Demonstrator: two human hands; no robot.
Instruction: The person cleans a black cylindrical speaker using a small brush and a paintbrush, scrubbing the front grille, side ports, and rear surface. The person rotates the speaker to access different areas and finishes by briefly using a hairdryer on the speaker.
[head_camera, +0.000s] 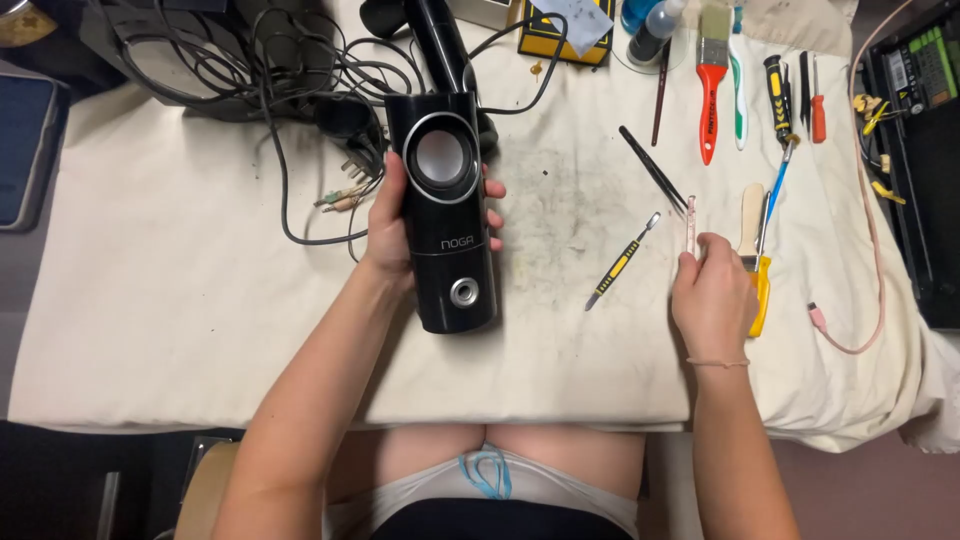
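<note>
My left hand (388, 225) grips a tall black speaker (446, 215) lying face up on the white cloth (180, 300); its round silver cone and a small knob face me. My right hand (712, 295) rests to the right, its fingertips pinching a thin clear pink-tinted stick (690, 222). A yellow-and-black pry tool (622, 262) lies between the two hands. A yellow-handled tool (760, 285) lies just right of my right hand.
Tangled black cables (250, 60) and a plug lie at the back left. Black tweezers (652, 168), a red-handled brush (711, 85), screwdrivers (780, 95), a wooden stick (751, 215) and a pink cable (868, 250) spread across the right. A black case (925, 150) sits at the right edge.
</note>
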